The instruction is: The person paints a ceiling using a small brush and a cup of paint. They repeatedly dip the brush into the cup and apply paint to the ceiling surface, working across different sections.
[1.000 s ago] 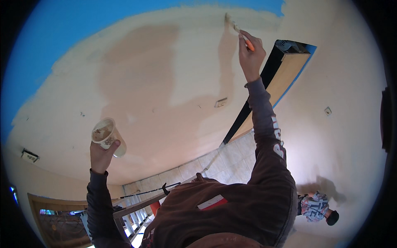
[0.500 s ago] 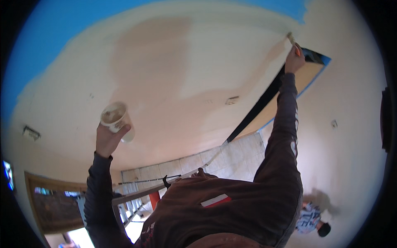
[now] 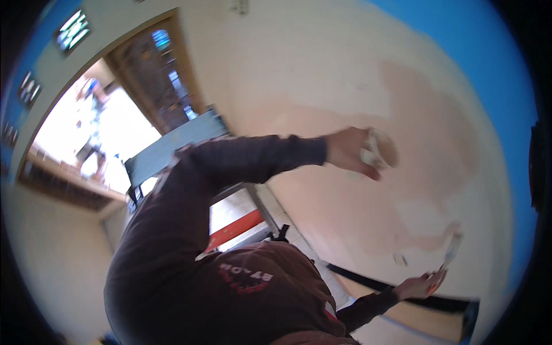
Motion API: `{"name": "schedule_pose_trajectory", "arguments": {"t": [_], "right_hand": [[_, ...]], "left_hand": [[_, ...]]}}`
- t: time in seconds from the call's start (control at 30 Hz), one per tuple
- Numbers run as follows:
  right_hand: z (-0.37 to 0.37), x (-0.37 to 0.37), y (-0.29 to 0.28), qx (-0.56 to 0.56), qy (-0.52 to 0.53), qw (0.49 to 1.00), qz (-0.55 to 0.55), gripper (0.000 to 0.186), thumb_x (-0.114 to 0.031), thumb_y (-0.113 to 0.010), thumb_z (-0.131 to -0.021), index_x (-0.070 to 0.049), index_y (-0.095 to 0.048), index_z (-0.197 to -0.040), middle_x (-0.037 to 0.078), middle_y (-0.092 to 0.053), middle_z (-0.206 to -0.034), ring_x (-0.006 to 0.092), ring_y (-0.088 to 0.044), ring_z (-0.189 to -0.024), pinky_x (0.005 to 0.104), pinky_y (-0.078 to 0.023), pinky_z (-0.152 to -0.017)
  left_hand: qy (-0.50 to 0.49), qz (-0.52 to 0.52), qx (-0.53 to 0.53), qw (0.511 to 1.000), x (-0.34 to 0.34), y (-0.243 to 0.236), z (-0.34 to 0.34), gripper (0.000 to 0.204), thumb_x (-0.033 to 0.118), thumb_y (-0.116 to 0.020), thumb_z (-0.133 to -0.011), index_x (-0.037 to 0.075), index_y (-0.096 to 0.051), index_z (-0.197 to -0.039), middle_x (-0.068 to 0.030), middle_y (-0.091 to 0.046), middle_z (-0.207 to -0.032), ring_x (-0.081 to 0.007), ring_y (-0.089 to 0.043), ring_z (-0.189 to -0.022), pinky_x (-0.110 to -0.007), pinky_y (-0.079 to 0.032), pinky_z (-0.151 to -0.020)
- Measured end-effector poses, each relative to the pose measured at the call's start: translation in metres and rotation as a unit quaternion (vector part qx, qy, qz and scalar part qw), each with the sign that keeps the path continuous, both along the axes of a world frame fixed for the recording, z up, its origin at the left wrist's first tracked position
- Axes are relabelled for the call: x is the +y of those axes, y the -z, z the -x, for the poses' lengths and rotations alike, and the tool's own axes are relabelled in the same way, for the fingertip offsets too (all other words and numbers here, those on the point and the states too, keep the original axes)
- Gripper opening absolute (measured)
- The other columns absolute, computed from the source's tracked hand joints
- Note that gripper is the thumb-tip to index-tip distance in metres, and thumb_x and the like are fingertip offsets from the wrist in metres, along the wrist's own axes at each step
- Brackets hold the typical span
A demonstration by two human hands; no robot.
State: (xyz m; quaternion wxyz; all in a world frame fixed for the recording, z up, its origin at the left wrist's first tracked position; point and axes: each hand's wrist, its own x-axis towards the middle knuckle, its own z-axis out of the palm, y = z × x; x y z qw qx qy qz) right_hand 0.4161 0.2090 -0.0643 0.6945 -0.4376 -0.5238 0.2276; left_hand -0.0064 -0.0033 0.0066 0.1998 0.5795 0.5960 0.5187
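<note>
My left hand (image 3: 347, 150) is wrapped round a pale plastic cup (image 3: 385, 148) held up in front of the wall. What is inside the cup is blurred. Lower right, my right hand (image 3: 415, 286) grips the handle of a paintbrush (image 3: 453, 248), its bristles pointing up. Whether those bristles touch the wall I cannot tell. Behind both hands is the cream wall (image 3: 322, 69), with darker pinkish patches (image 3: 425, 138) and a blue painted band (image 3: 489, 63) along the upper right.
A ladder with a blue-grey top (image 3: 175, 144) and a red bar (image 3: 237, 230) stands beside my body. A person (image 3: 92, 129) is in the bright doorway, near a wooden door (image 3: 152, 75). Below my right hand is a dark-edged opening (image 3: 368, 280) in the wall.
The view has swung left and tilted, bringing the doorway in. My right hand and paintbrush now appear lower, off the corner by the blue paint. Both hands keep their holds.
</note>
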Motion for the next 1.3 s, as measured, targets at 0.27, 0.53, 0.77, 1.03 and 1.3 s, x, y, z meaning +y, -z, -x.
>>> {"name": "schedule_pose_trajectory", "arguments": {"t": [0.27, 0.53, 0.77, 1.03, 1.3], "right_hand": [[0.023, -0.041, 0.128, -0.201, -0.046, 0.967, 0.149, 0.049, -0.008, -0.057, -0.089, -0.004, -0.048, -0.138, 0.012, -0.058, -0.133, 0.0239, -0.06, -0.107, 0.0364, -0.047, -0.092], [-0.003, -0.033, 0.123, 0.159, 0.014, 0.97, 0.181, 0.046, -0.041, -0.059, -0.095, -0.004, -0.063, -0.122, 0.002, -0.065, -0.116, 0.013, -0.05, -0.1, 0.0288, -0.037, -0.082], [0.002, -0.043, 0.129, 0.187, 0.03, 0.963, 0.194, 0.049, -0.045, -0.059, -0.094, -0.005, -0.062, -0.124, 0.002, -0.066, -0.116, 0.0119, -0.049, -0.097, 0.0285, -0.036, -0.079], [0.028, -0.065, 0.124, 0.166, -0.001, 0.953, 0.252, 0.054, -0.041, -0.061, -0.094, 0.001, -0.057, -0.128, 0.011, -0.062, -0.123, 0.0187, -0.052, -0.112, 0.0296, -0.039, -0.093], [0.023, -0.062, 0.142, 0.12, -0.029, 0.96, 0.252, 0.047, -0.037, -0.057, -0.096, -0.004, -0.058, -0.13, 0.008, -0.061, -0.123, 0.0161, -0.051, -0.11, 0.0287, -0.039, -0.091]], "left_hand": [[-0.042, 0.05, 0.035, 0.997, -0.007, -0.005, 0.0, 0.086, 0.05, -0.086, -0.065, -0.003, -0.051, -0.123, -0.0193, -0.067, -0.111, -0.0321, -0.066, -0.103, -0.037, -0.053, -0.09], [-0.045, 0.063, 0.029, 0.997, -0.009, -0.003, 0.004, 0.088, 0.047, -0.086, -0.066, -0.003, -0.048, -0.128, -0.0197, -0.067, -0.112, -0.0317, -0.066, -0.104, -0.037, -0.052, -0.092], [-0.027, 0.093, 0.017, 0.995, -0.009, -0.011, -0.002, 0.088, 0.043, -0.086, -0.068, -0.001, -0.046, -0.131, -0.0184, -0.065, -0.118, -0.0309, -0.064, -0.109, -0.037, -0.051, -0.097], [-0.03, 0.047, 0.009, 0.998, -0.005, -0.004, 0.001, 0.088, 0.046, -0.086, -0.067, -0.004, -0.047, -0.127, -0.0196, -0.066, -0.113, -0.0318, -0.066, -0.105, -0.037, -0.052, -0.093], [-0.024, 0.058, 0.005, 0.998, -0.01, -0.008, -0.001, 0.086, 0.043, -0.087, -0.068, -0.001, -0.047, -0.13, -0.0188, -0.066, -0.115, -0.0309, -0.065, -0.107, -0.038, -0.052, -0.094]]}}
